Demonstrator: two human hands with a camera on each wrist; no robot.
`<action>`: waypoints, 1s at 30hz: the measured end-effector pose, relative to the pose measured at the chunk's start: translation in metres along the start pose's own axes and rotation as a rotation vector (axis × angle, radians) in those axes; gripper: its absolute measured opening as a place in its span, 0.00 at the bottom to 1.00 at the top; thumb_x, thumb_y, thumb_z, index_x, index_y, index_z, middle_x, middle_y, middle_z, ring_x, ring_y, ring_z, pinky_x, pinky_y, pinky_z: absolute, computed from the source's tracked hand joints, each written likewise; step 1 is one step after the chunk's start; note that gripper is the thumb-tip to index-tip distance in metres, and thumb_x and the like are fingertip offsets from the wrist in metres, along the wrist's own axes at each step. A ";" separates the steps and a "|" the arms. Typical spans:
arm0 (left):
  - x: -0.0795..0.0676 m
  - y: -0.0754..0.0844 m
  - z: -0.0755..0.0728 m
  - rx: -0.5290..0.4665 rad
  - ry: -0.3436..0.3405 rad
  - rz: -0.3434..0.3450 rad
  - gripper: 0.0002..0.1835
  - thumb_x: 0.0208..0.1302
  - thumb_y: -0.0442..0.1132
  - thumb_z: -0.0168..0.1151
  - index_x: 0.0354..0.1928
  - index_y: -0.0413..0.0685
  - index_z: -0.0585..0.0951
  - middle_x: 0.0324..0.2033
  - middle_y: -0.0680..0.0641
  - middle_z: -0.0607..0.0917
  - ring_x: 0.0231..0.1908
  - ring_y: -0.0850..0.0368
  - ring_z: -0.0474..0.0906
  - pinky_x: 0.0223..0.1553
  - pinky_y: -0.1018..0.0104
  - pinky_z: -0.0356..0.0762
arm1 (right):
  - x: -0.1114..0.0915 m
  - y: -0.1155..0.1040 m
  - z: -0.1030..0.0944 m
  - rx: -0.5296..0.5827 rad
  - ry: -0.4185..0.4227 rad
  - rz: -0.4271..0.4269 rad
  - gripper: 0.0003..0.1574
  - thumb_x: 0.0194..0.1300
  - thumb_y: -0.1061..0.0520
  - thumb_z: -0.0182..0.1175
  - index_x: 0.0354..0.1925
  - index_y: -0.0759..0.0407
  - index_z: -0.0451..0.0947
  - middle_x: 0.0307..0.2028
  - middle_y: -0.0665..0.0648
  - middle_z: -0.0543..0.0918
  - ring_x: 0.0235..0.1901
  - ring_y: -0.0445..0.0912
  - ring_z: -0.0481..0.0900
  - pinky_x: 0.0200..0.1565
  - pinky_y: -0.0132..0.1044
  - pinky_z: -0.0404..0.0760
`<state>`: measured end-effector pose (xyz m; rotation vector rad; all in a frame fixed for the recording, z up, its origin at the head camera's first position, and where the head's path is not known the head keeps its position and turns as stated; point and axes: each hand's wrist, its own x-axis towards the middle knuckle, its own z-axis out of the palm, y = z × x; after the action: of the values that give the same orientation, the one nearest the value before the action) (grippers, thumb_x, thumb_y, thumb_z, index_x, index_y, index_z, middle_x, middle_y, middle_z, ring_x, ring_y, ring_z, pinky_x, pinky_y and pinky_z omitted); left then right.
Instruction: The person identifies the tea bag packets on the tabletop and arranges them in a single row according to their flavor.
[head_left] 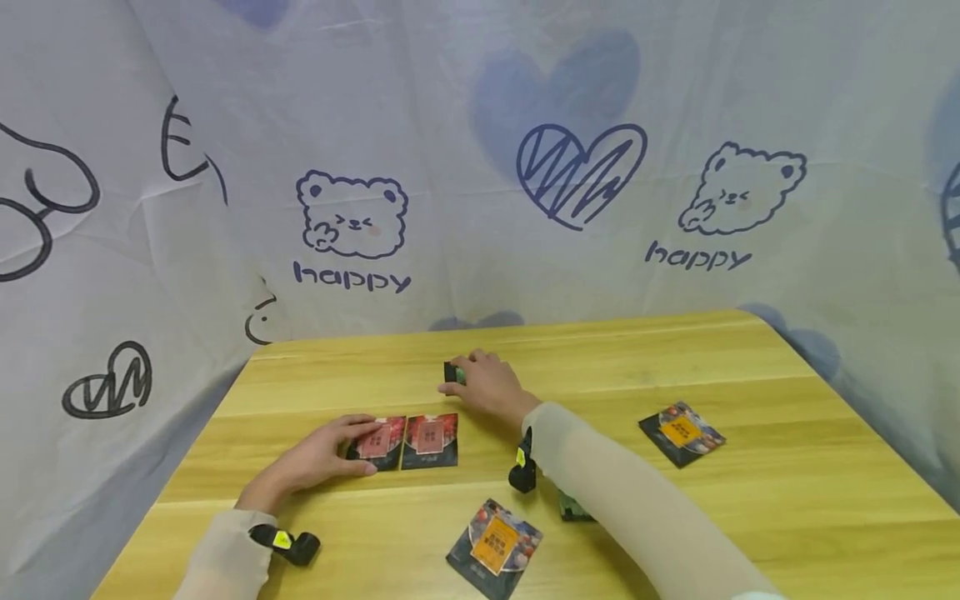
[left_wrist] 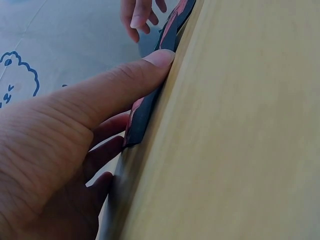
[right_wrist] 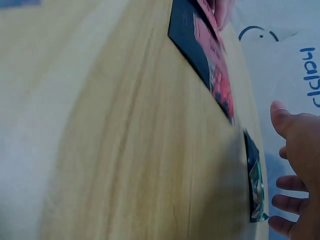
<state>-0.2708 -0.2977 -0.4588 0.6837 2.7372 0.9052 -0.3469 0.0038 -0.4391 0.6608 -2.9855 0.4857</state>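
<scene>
The left hand (head_left: 330, 450), in the head view, lay spread over the left red packet (head_left: 381, 443), lower left of centre, beside the right red packet (head_left: 431, 442). The right hand (head_left: 489, 383) was parted at the green packet (head_left: 453, 375), just below centre. Left wrist view: the thumb touched 1 red packet, upper centre. Right wrist view: fingers were spread beside the green packet, lower right; contact could not be determined.

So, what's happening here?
Someone is handling flat packets on a wooden table. Their left grip touches one red packet, with a second red packet beside it. Their right grip is at a green packet farther back. One orange-labelled packet lies nearer the person, another orange-labelled packet off right.
</scene>
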 end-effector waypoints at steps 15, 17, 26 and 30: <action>-0.001 0.001 0.002 0.001 0.013 -0.010 0.41 0.57 0.57 0.70 0.70 0.48 0.70 0.70 0.38 0.63 0.69 0.32 0.55 0.65 0.33 0.54 | 0.016 0.014 0.010 -0.066 0.015 0.057 0.40 0.68 0.29 0.50 0.69 0.47 0.68 0.61 0.62 0.70 0.60 0.60 0.66 0.60 0.58 0.66; -0.001 0.001 0.002 -0.005 0.010 -0.011 0.41 0.57 0.57 0.70 0.70 0.48 0.70 0.70 0.38 0.63 0.69 0.32 0.55 0.65 0.33 0.53 | 0.016 0.015 0.012 -0.082 0.014 0.072 0.40 0.68 0.29 0.51 0.70 0.46 0.68 0.62 0.62 0.70 0.61 0.61 0.66 0.60 0.58 0.66; -0.001 0.002 0.001 0.000 0.005 -0.003 0.41 0.58 0.57 0.70 0.70 0.49 0.70 0.70 0.38 0.63 0.69 0.32 0.55 0.64 0.33 0.54 | 0.015 0.016 0.006 -0.081 -0.058 0.122 0.41 0.67 0.31 0.55 0.69 0.50 0.69 0.65 0.65 0.67 0.65 0.63 0.62 0.62 0.56 0.67; -0.001 0.003 0.000 0.007 -0.001 -0.002 0.40 0.58 0.56 0.69 0.70 0.48 0.70 0.70 0.38 0.63 0.69 0.31 0.54 0.64 0.33 0.54 | 0.013 0.016 -0.002 -0.072 -0.114 0.137 0.41 0.67 0.33 0.57 0.69 0.52 0.68 0.66 0.66 0.66 0.66 0.64 0.60 0.62 0.55 0.67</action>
<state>-0.2688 -0.2962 -0.4575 0.6817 2.7409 0.8949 -0.3653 0.0129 -0.4402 0.4964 -3.1531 0.3569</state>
